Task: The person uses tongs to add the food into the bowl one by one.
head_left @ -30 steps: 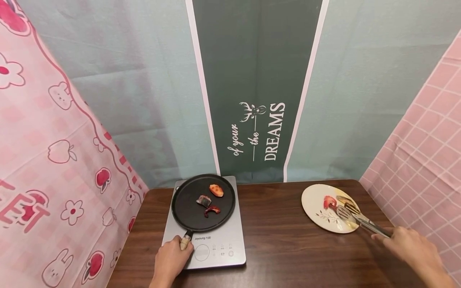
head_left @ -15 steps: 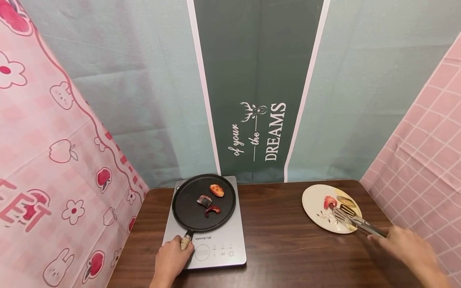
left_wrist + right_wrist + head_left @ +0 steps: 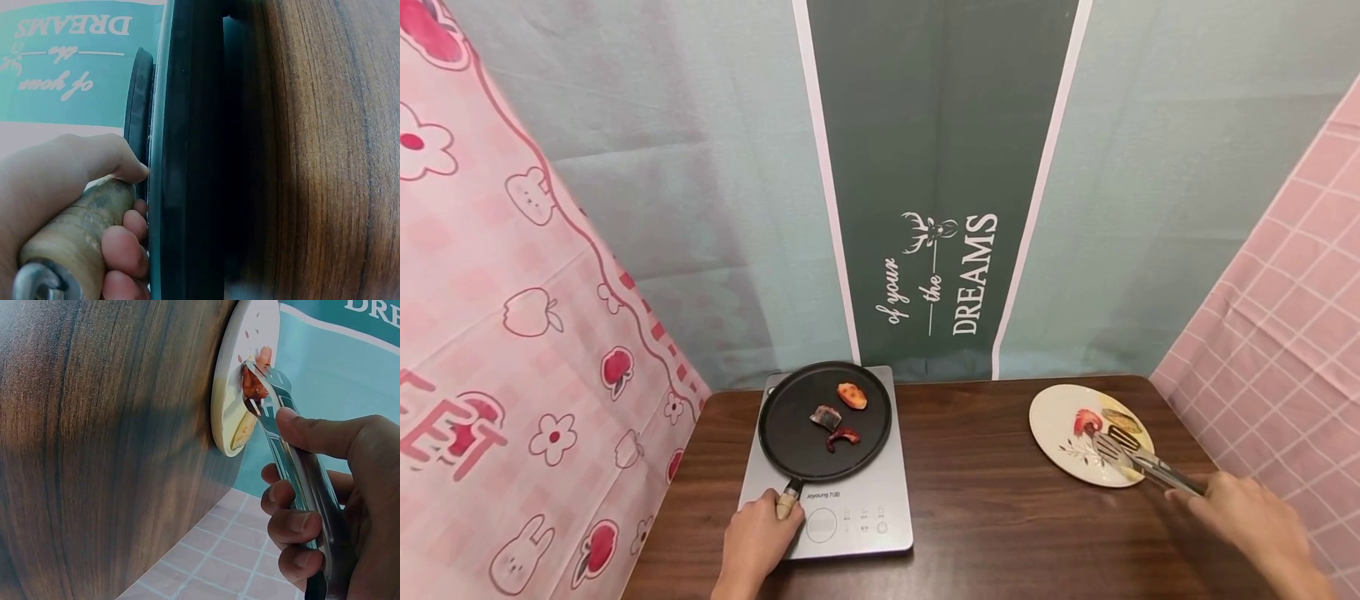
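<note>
- Your left hand point(image 3: 754, 535) wraps the pan handle point(image 3: 787, 502); your right hand point(image 3: 369, 481), fingers curled, grips the tongs point(image 3: 315, 487).
- Tong heads at the plate point(image 3: 1049, 418), about a reddish piece point(image 3: 253, 384); pinch uncertain.
- Best squeeze evenly, low.
- Long axis diagonal; heads point away, leftward.

Tongs point(image 3: 312, 478) partly outside right-wrist view.
</note>
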Available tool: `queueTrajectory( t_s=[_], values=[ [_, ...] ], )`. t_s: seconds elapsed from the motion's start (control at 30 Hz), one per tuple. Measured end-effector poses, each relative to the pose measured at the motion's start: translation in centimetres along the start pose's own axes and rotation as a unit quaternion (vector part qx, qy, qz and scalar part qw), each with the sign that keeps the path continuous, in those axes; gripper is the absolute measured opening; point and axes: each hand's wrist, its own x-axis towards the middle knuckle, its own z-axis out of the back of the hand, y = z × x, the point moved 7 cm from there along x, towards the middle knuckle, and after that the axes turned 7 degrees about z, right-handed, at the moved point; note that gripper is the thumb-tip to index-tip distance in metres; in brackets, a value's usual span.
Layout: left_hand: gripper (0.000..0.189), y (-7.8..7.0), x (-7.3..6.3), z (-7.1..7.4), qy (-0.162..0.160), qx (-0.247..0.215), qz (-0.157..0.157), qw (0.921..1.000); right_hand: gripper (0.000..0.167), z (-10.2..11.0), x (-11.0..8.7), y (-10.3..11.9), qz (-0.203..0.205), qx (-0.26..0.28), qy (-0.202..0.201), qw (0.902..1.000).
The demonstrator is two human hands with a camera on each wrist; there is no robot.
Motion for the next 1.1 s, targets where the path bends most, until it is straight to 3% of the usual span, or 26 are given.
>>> queueTrajectory(
  t_s=[0.4,1.1],
  values=[
    [0.029,-0.2,0.0,0.3,-0.005,-0.002,-0.007,1.0000,0.065,0.8,0.3,0.0,0.005,-0.006,-0.033,0.9994],
    [0.029,-0.1,0.0,0.1,-0.001,0.001,-0.004,1.0000,0.069,2.9,0.6,2.4,0.019,-0.014,-0.073,0.9970]
  ],
)
